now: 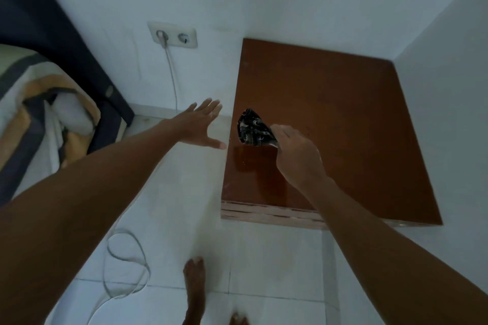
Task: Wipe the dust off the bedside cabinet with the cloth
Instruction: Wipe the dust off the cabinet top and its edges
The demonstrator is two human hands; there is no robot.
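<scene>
The bedside cabinet (343,113) has a glossy red-brown top and stands in the corner between two white walls. My right hand (295,155) is closed around a dark patterned cloth (252,129), held at the cabinet's left edge, low over the top or touching it. A bunch of cloth sticks out past my fingers toward the wall. My left hand (200,124) hovers with fingers spread over the floor, just left of the cabinet, holding nothing.
A bed with a striped blanket (39,103) and dark frame lies at the left. A wall socket (173,34) holds a plug; its white cable (124,266) runs down and loops on the tiled floor. My bare feet (195,287) stand in front of the cabinet.
</scene>
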